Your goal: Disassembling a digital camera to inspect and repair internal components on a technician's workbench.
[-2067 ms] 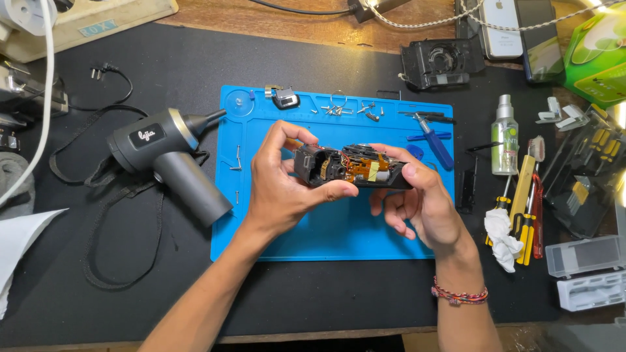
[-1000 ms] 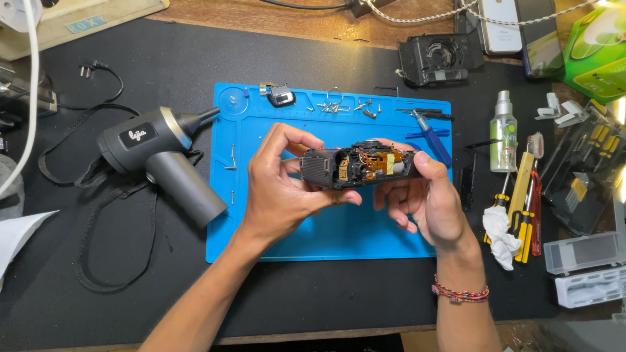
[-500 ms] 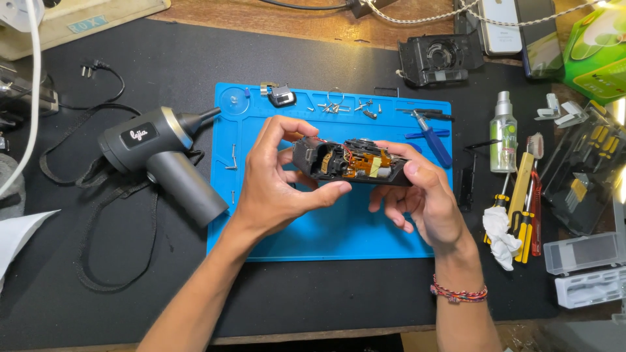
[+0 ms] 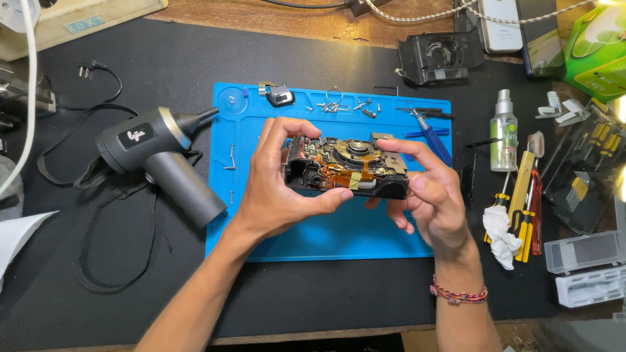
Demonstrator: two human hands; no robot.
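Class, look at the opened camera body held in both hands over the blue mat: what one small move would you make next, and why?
Probably lower the camera body onto the blue mat. The left hand and right hand both grip it in mid-air, so neither is free for the blue-handled tool, and its orange flex circuits lie exposed on top.

Opened camera body (image 4: 347, 168) between both hands
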